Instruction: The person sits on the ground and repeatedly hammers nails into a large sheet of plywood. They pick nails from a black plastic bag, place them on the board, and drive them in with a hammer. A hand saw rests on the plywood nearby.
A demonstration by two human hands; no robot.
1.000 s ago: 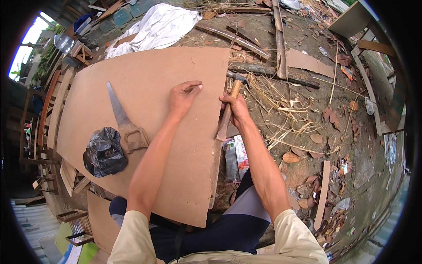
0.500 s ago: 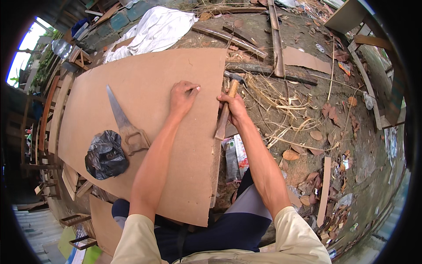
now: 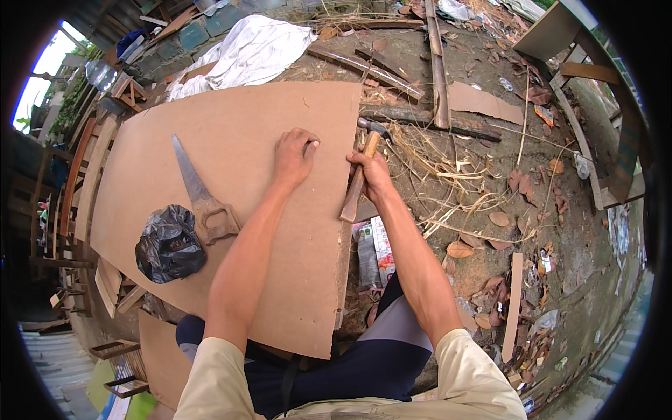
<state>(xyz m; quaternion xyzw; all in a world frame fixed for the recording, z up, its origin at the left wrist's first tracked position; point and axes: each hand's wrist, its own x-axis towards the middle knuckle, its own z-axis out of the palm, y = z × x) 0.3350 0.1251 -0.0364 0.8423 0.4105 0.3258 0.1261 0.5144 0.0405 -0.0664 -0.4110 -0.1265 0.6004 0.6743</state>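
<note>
A large brown board [image 3: 231, 112] lies in front of me. My left hand [image 3: 295, 158] is over its right part, fingers curled and thumb pressed to the fingertips; anything between them is too small to make out. My right hand [image 3: 372, 173] is wrapped round the wooden handle of a hammer [image 3: 355, 187] just past the board's right edge. The hammer's dark claw head points away from me. To the left of my left forearm a handsaw [image 3: 190, 173] lies on the board, its handle toward me. Next to it sits a crumpled black plastic bag [image 3: 170, 245].
A white cloth [image 3: 248, 52] lies beyond the board. Wooden strips [image 3: 439, 77] and dry straw [image 3: 448, 164] cover the ground at far right. A printed packet [image 3: 376, 253] lies under my right forearm. Wooden frames [image 3: 80, 175] stand at left, and a wooden structure [image 3: 591, 105] at right.
My left hand's fingers have drawn in slightly more. The right hand holds the hammer almost where it was. The view has shifted a little.
</note>
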